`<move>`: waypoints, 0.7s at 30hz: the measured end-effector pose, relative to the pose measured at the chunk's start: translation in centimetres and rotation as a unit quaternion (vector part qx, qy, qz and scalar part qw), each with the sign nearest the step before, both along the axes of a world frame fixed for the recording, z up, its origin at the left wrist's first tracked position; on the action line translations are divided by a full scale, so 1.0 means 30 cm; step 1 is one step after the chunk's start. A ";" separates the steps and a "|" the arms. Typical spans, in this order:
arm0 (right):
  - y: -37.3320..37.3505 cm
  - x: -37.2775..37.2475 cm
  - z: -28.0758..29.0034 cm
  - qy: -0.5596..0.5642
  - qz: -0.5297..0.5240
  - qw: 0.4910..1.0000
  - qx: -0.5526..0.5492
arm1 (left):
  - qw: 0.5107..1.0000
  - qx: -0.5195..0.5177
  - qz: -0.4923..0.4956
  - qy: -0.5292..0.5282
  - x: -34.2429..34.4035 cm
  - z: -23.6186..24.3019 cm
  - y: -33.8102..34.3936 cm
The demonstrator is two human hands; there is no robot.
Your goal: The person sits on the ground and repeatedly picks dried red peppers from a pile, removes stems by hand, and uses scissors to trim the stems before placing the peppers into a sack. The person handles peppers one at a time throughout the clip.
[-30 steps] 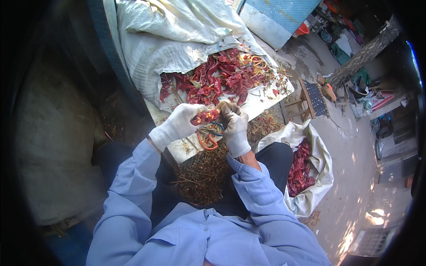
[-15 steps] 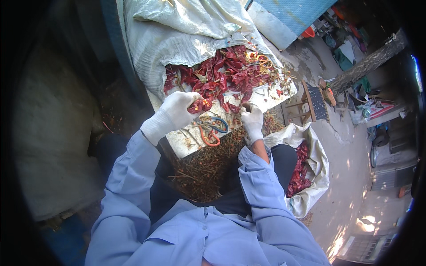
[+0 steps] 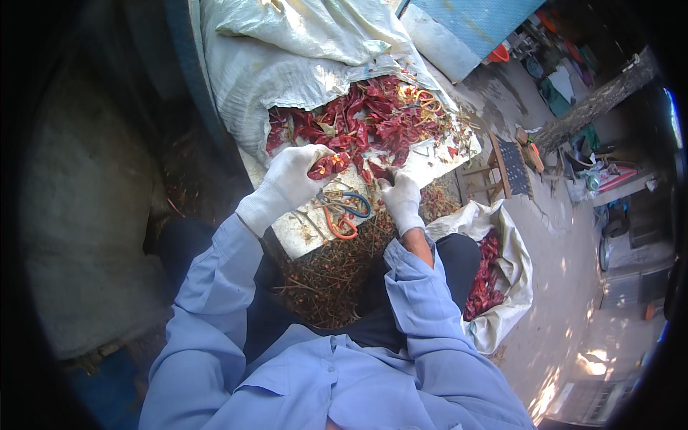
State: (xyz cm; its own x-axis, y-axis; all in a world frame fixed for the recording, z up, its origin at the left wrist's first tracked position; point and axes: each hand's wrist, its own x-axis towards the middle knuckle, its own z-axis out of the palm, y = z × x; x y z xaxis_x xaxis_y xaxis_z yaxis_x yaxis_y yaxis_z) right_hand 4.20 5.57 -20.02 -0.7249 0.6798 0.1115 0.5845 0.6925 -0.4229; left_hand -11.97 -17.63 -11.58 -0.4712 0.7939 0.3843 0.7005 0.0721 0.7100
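Dried red chillies [image 3: 340, 118] lie heaped on a white board [image 3: 297, 240], partly under a white woven sack [image 3: 244, 79]. My left hand [image 3: 285, 179], in a white glove, grips a split red chilli [image 3: 327, 165] showing pale seeds. My right hand [image 3: 401, 197], also gloved, is curled at the front of the heap beside some red pieces; what its fingertips hold is unclear. Between and below my hands lie scissors with orange and blue handles [image 3: 340, 222], among stalks. Another loop-handled pair [image 3: 428, 100] rests at the back right of the heap.
An open white sack [image 3: 512, 287] of red chillies stands by my right knee. Stalk litter [image 3: 322, 279] covers the floor between my legs. A wooden chair [image 3: 502, 165], a tree trunk [image 3: 588, 107] and clutter are at the right; a blue panel [image 3: 473, 21] is behind.
My hands were together on the chilli a second ago. My right hand has since moved right, away from it to the heap's front; my left still holds the chilli.
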 end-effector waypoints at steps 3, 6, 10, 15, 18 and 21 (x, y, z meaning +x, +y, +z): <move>-0.057 0.001 0.053 0.018 0.079 0.993 -0.087 | 0.999 0.010 -0.043 -0.007 0.019 -0.010 0.017; -0.112 -0.004 0.113 0.108 0.123 0.949 -0.268 | 0.993 0.021 -0.079 0.087 0.036 -0.026 0.038; -0.158 0.012 0.188 0.185 0.142 0.863 -0.449 | 0.996 0.009 -0.089 0.028 0.038 -0.044 0.045; -0.188 0.023 0.239 0.214 0.133 0.849 -0.465 | 0.989 0.007 -0.066 -0.133 0.081 -0.064 0.044; -0.211 0.034 0.252 0.204 0.134 0.872 -0.425 | 0.972 0.001 -0.075 -0.224 0.082 -0.066 0.060; -0.238 0.051 0.263 0.241 0.113 0.868 -0.419 | 0.960 0.011 -0.070 -0.270 0.083 -0.065 0.065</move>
